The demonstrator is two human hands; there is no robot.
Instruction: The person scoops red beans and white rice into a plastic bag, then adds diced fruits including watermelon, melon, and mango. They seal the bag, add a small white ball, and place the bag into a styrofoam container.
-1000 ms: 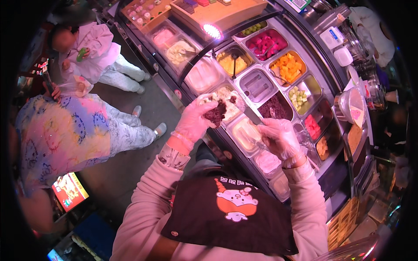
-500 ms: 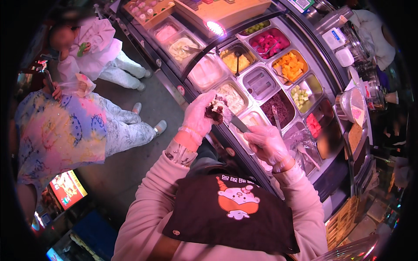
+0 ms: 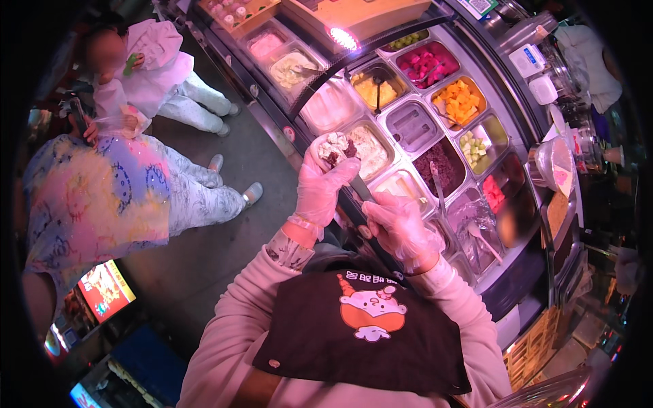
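Grey floor (image 3: pixel 221 251), smooth and dim, stretches along the left of a long metal counter (image 3: pixel 502 109) that runs diagonally from upper left to lower right. A small, bright lamp (image 3: pixel 343 39) shines near the top, and pinkish light tints the counter. A lit red-and-yellow panel (image 3: pixel 107 289) glows at lower left. Darkness surrounds the round view.

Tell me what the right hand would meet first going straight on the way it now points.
Likely the left hand, near its thumb: the right hand and the metal blade it holds point up-left toward it, though depth is hard to judge.
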